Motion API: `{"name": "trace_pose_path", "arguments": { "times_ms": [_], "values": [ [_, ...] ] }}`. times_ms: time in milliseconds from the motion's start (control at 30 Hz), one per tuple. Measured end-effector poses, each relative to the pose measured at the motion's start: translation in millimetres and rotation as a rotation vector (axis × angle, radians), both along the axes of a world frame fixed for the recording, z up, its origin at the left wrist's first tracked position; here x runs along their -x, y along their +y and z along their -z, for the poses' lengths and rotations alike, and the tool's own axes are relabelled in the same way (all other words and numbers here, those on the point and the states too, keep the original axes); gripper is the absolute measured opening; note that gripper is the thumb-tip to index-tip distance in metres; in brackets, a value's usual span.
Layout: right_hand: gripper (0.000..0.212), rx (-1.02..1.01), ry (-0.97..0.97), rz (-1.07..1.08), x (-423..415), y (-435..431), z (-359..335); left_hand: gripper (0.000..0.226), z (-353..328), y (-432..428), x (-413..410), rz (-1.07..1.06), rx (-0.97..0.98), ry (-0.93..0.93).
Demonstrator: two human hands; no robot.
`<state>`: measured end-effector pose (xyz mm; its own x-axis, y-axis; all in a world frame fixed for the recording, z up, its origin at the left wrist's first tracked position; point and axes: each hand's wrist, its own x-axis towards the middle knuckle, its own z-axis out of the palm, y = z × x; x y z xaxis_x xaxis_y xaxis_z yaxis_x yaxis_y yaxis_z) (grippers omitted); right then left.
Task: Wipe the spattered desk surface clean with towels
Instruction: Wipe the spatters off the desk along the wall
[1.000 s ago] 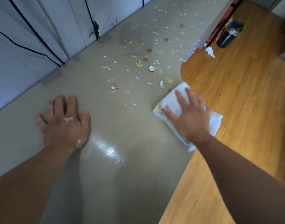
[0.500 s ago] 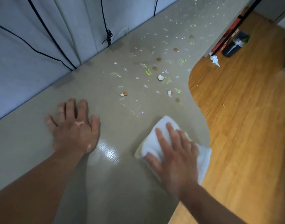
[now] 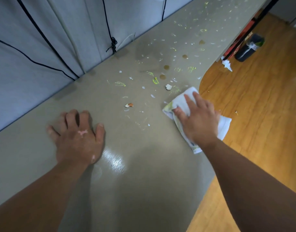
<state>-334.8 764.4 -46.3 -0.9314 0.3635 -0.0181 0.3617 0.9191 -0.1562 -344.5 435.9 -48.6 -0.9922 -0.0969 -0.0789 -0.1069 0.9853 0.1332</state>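
Left hand [image 3: 78, 139]: palm down, flat on the desk [image 3: 135, 181], fingers spread and slightly bent, holding nothing; forearm runs in from the lower left. A pale pinkish smear marks the back of the hand.

Right hand [image 3: 198, 121]: palm down, fingers splayed, pressed flat on top of the towel [image 3: 180, 102] rather than closed around it; forearm enters from the lower right, crossing over the floor [image 3: 252, 114].

Towel: white cloth, soft and folded into a rough oblong, stained yellow-green along its left border. It lies at the desk's curved right edge, one corner overhanging the floor.

Desk: smooth grey-beige top with a faint sheen and a bright reflection near the left wrist. Beyond the hands it is flecked with white dabs, yellow-green streaks and round brown drops [image 3: 166, 67]. Two shell-like fragments rest on it: a white one [image 3: 168, 87] just beyond the towel, a white-and-orange one [image 3: 129, 105] between the hands.

Floor: glossy wood-grain planks. A crumpled white scrap [image 3: 227, 64] lies near a dark bin [image 3: 248, 48].

Back panel [image 3: 35, 39]: grey fabric, crossed by black cords.
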Motion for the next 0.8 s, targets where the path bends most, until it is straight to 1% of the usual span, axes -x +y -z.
{"name": "trace_pose_path", "arguments": {
  "times_ms": [100, 167, 267, 333, 433, 533, 600, 733, 800],
  "values": [
    [0.072, 0.091, -0.037, 0.076, 21, 15, -5, 0.054, 1, -1, 0, 0.006, 0.016, 0.014],
    [0.072, 0.102, -0.030, 0.104, 23, 13, -6, 0.053, 2, -1, 1, 0.006, 0.004, 0.008],
    [0.072, 0.065, -0.008, 0.166, 11, -2, -5, 0.052, 2, -1, 2, 0.014, 0.005, 0.008],
    [0.069, 0.011, 0.031, 0.175, -12, -19, -1, 0.052, 2, -1, 2, 0.011, 0.012, 0.003],
    [0.066, -0.038, 0.104, 0.088, -65, -60, 4, 0.053, 1, 0, 3, 0.007, 0.015, -0.009],
    [0.065, -0.026, 0.112, -0.042, -113, -110, 6, 0.055, -1, 0, 3, 0.007, 0.004, -0.011],
    [0.063, -0.025, 0.125, -0.140, -128, -130, 7, 0.055, -1, 1, 4, 0.005, 0.001, -0.010],
    [0.060, -0.031, 0.129, -0.326, -110, -119, 6, 0.056, 0, 1, 4, 0.008, -0.001, -0.022],
    [0.060, -0.041, 0.114, -0.303, -80, -104, 8, 0.055, 1, 0, 4, 0.012, -0.001, -0.018]
  ]
}}
